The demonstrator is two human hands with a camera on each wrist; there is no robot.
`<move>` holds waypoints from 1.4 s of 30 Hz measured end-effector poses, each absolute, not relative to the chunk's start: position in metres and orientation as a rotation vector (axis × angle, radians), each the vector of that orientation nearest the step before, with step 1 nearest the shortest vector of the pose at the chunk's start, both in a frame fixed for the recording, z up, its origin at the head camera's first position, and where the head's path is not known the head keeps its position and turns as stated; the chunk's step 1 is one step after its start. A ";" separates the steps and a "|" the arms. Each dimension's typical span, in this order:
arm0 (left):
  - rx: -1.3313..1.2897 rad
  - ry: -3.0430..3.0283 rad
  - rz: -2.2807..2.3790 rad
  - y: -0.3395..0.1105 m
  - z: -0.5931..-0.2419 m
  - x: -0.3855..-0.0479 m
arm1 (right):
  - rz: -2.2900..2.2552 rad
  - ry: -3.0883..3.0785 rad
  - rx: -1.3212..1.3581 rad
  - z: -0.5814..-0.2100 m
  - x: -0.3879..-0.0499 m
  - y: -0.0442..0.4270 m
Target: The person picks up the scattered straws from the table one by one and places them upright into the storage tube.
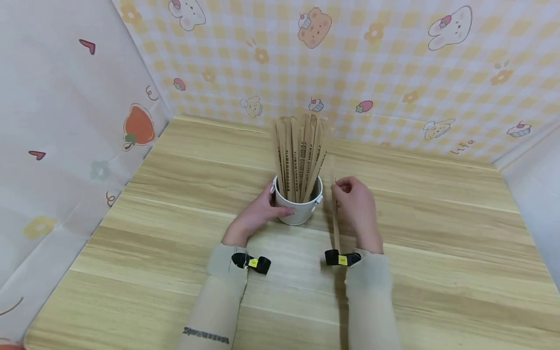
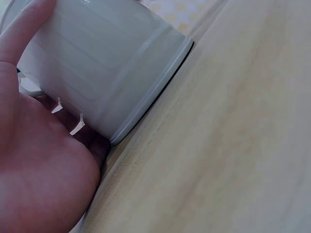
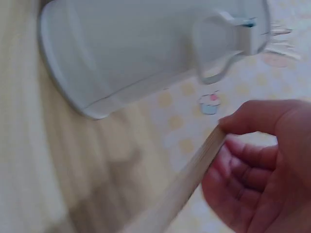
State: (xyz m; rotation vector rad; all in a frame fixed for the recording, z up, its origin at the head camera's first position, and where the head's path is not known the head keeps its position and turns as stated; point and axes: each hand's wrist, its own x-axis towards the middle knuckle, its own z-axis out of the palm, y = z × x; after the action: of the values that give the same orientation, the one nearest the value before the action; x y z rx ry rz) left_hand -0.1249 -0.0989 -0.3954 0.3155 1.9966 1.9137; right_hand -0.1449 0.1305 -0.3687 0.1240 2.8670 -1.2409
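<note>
A small white bucket (image 1: 296, 214) stands upright on the wooden table, holding a bunch of straws (image 1: 299, 155) in brown paper sleeves with dark print. My left hand (image 1: 258, 211) grips the bucket from the left, thumb across its front. In the left wrist view, the fingers curl behind the bucket wall (image 2: 107, 63). Just right of the bucket, my right hand (image 1: 358, 204) pinches one paper-sleeved straw (image 1: 336, 221) between thumb and index finger, apart from the bucket. The right wrist view shows this straw (image 3: 187, 182) slanting down from the fingertips.
The wood-grain table (image 1: 437, 218) extends on both sides of the bucket. Behind it hangs a yellow checked backdrop (image 1: 393, 63) with cartoon prints, and a white printed sheet (image 1: 65, 121) covers the left side. A handle loop (image 3: 218, 48) sticks out from the bucket's side.
</note>
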 end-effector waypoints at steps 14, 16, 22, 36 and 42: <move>0.329 1.971 1.936 -0.098 -0.397 -0.126 | -1.740 3.073 -0.098 -0.313 -0.120 0.128; 0.331 1.974 1.932 -0.098 -0.396 -0.126 | -1.839 3.071 -0.160 -0.305 -0.115 0.127; 0.331 1.983 1.924 -0.098 -0.396 -0.126 | -2.199 2.996 -0.329 -0.281 -0.100 0.121; 0.334 1.997 1.958 -0.098 -0.425 -0.136 | -2.743 2.727 -0.513 -0.251 -0.083 0.101; 0.347 1.993 1.965 -0.099 -0.425 -0.136 | -2.574 2.837 -0.469 -0.255 -0.086 0.101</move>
State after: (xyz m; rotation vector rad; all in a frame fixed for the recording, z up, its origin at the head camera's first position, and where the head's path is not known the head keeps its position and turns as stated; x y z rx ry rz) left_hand -0.1363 -0.0990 -0.4254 0.3472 1.9934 1.9651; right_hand -0.0856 0.1012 -0.2551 -0.4685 2.8371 -2.5744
